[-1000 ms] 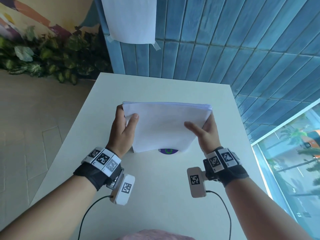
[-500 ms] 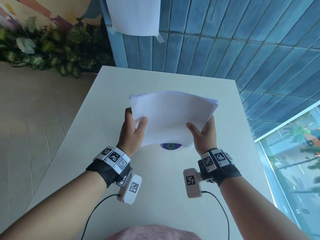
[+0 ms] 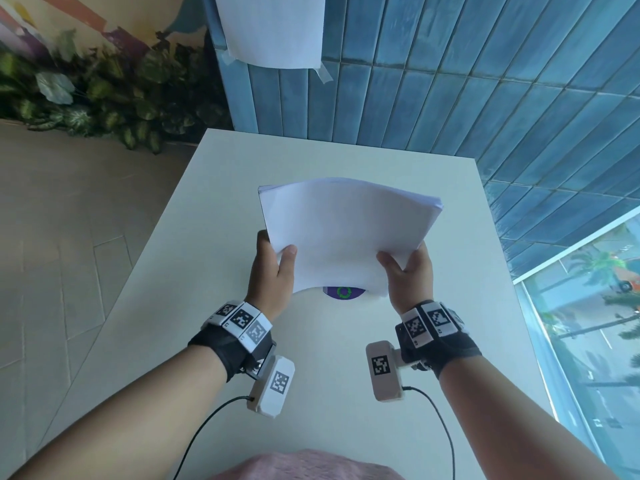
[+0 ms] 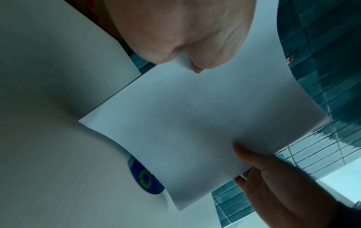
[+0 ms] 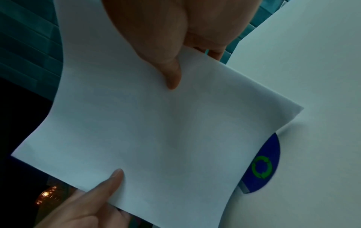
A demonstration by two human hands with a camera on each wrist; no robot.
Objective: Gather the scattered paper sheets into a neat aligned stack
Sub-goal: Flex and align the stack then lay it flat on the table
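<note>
- Left hand (image 3: 272, 271) pinches the paper stack (image 3: 346, 233) on its left edge, thumb on top, fingers tucked underneath.
- Right hand (image 3: 410, 273) does the same on the right edge.
- Both forearms reach forward, wrists strapped.

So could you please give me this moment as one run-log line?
stack: held upright, lower edge at table | left hand: grips left side | right hand: grips right side | sticker: partly hidden
</note>
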